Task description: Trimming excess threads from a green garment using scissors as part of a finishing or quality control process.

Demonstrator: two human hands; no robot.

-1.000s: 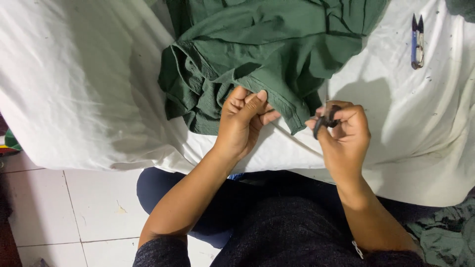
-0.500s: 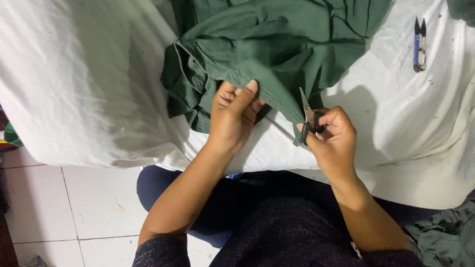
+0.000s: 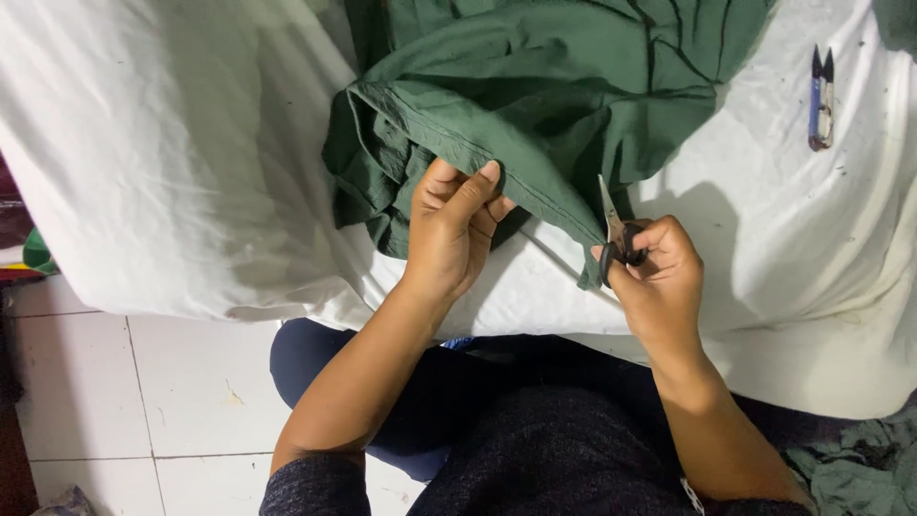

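a dark green garment (image 3: 564,86) lies bunched on a worktop covered with a white cloth (image 3: 172,162), its folds piled toward the top middle of the view and one seamed edge running down toward the person's lap. the left hand (image 3: 457,229) is closed on that edge, thumb on top and fingers curled under, pinching the fabric just below the fold. the right hand (image 3: 654,277) is shut around a small pair of thread snips (image 3: 613,229), the black grip inside the fist and the thin metal blades pointing up, touching the hanging lower corner of the same edge. whether the blades are parted or together is too small to tell. the two hands sit near each other, with the stretch of green hem between them. well apart, near the upper right corner of the white cloth, lies a second pair of snips (image 3: 821,100) with a blue handle. below the worktop edge are the person's dark trousers (image 3: 535,420), white floor tiles (image 3: 143,382) to the left, and a scrap of green fabric (image 3: 860,468) at the lower right.
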